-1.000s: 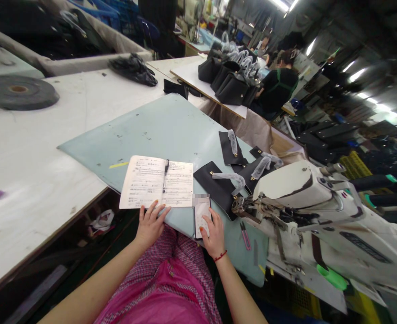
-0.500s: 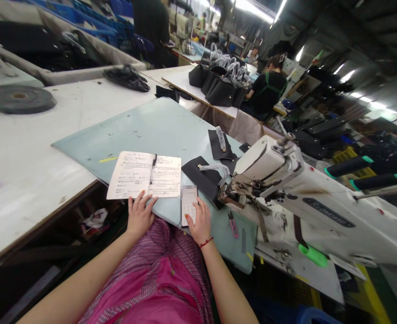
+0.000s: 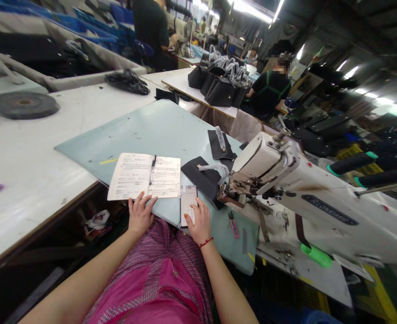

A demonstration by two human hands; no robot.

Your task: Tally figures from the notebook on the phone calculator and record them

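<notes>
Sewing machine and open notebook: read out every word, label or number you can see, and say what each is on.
"FLOWMANG" (blurred, so uncertain): dark badge on the sewing machine arm.
Open notebook: rows of small print and handwriting, too small to read.
Nothing else is legible.

A dark nameplate [image 3: 329,209] on the arm of a white industrial sewing machine [image 3: 286,193] carries raised capitals, apparently "FLOWTHANG", though the first letters are uncertain. Rows of small print and handwriting fill both pages of an open notebook [image 3: 143,176], too small to read. The top of a phone [image 3: 188,206] is pixelated, and nothing on its pale screen can be made out.
</notes>
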